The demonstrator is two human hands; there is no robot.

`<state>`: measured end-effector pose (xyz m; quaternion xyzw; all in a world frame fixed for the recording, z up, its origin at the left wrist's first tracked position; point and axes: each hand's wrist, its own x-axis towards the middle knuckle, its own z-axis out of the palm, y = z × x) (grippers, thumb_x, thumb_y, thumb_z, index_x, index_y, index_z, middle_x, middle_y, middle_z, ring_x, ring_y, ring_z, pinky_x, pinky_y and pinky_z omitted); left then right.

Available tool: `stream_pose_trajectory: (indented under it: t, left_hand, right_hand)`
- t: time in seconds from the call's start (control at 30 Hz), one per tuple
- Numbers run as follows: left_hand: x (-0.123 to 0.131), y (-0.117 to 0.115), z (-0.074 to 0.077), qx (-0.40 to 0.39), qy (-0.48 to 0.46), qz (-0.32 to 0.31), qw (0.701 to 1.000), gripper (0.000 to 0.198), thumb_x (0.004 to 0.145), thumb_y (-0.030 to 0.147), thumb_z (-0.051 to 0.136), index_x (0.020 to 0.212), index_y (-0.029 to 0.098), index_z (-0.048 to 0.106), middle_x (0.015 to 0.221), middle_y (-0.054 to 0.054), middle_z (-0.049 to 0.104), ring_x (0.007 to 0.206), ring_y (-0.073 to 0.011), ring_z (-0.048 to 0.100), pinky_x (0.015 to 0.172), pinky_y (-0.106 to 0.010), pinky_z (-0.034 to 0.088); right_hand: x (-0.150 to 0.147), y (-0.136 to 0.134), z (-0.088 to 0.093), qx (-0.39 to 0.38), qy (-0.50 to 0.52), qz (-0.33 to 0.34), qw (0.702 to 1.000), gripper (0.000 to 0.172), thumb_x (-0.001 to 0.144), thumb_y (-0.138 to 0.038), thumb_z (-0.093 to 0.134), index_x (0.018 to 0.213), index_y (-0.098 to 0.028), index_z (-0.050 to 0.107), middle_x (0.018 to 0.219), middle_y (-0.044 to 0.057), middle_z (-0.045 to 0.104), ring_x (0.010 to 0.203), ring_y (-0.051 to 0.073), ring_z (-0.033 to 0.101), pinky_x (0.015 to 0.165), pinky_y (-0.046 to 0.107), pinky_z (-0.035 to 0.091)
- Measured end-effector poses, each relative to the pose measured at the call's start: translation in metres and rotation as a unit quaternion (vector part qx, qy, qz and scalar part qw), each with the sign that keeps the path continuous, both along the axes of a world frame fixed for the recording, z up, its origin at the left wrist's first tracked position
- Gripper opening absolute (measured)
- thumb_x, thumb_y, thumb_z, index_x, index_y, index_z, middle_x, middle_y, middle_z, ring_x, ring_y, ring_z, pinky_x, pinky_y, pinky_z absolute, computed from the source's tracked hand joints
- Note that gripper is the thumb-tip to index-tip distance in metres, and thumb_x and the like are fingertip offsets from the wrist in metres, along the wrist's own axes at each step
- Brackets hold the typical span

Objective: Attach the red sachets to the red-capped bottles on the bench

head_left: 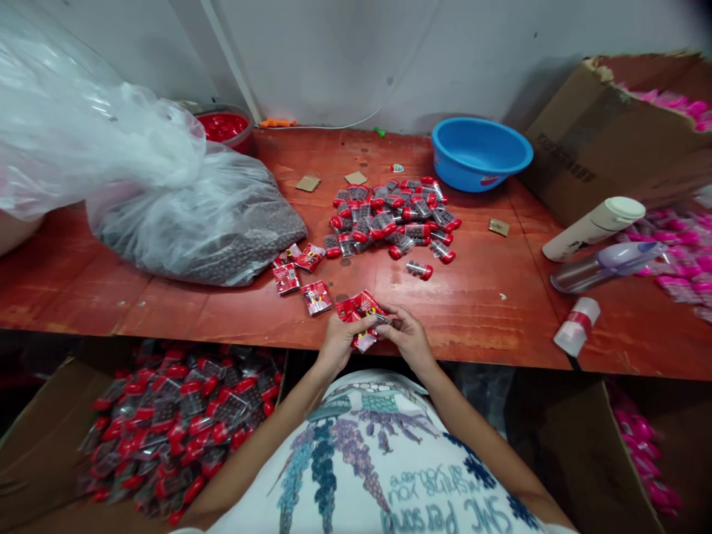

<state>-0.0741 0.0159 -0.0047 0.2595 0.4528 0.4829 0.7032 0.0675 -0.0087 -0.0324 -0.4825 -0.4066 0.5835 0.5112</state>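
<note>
Your left hand [337,343] pinches red packets [351,305] between thumb and fingers, over the table's [472,311] near edge. Your right hand [411,340] meets their right side, fingers bent toward thumb; exact grip cannot be told. 4 loose packets lie just left. Beyond: piled red-capped tubes [383,222], then 1 blue basin [472,176]. Far left: 1 clear bag [211,215], dark contents.

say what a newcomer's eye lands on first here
Probably the pile of red-capped clear tubes in the middle, with the bright blue basin behind it, to the right. At left, the clear bag of dark contents stands out. At the front of the table, the left hand holds red packets, the right hand beside them.
</note>
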Motion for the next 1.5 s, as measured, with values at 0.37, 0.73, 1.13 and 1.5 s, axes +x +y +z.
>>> stream_pose_trajectory:
  t: [0.37, 0.73, 1.13, 1.5]
  left_hand:
    - [0.001, 0.002, -0.002, -0.009, -0.002, 0.020, 1.000, 0.034, 0.054, 0.016, 0.083, 0.084, 0.011, 0.067, 0.077, -0.005, 0.071, 0.065, -0.0167, 0.066, 0.065, -0.028, 0.052]
    - [-0.001, 0.003, -0.002, -0.024, -0.001, 0.000, 1.000, 0.033, 0.055, 0.016, 0.082, 0.083, 0.011, 0.065, 0.078, -0.004, 0.070, 0.066, -0.0153, 0.064, 0.065, -0.027, 0.052]
    - [0.003, 0.001, -0.012, -0.045, 0.001, 0.012, 0.999, 0.030, 0.054, 0.017, 0.083, 0.079, 0.010, 0.068, 0.074, -0.006, 0.071, 0.063, -0.0157, 0.065, 0.062, -0.026, 0.052]
    - [0.008, 0.009, -0.015, -0.064, -0.012, 0.026, 0.998, 0.041, 0.055, 0.021, 0.084, 0.090, 0.011, 0.066, 0.074, -0.006, 0.072, 0.062, -0.0158, 0.067, 0.061, -0.024, 0.053]
  right_hand:
    - [0.004, 0.005, -0.004, -0.011, 0.060, 0.038, 0.997, 0.050, 0.067, -0.027, 0.076, 0.115, -0.028, 0.063, 0.098, 0.000, 0.065, 0.075, 0.014, 0.060, 0.069, 0.027, 0.052]
    - [0.002, 0.001, -0.009, 0.130, -0.107, -0.024, 0.985, 0.034, 0.078, -0.028, 0.068, 0.112, -0.030, 0.066, 0.094, 0.001, 0.058, 0.089, 0.017, 0.058, 0.081, 0.029, 0.047]
    - [-0.003, 0.001, -0.014, 0.105, -0.100, -0.063, 0.987, 0.028, 0.075, -0.024, 0.069, 0.103, -0.028, 0.070, 0.087, -0.001, 0.059, 0.081, 0.015, 0.057, 0.074, 0.027, 0.047]
    - [0.012, 0.005, -0.019, 0.006, -0.020, -0.078, 0.997, 0.032, 0.071, -0.032, 0.070, 0.102, -0.023, 0.070, 0.090, 0.001, 0.067, 0.076, 0.016, 0.061, 0.072, 0.029, 0.051]
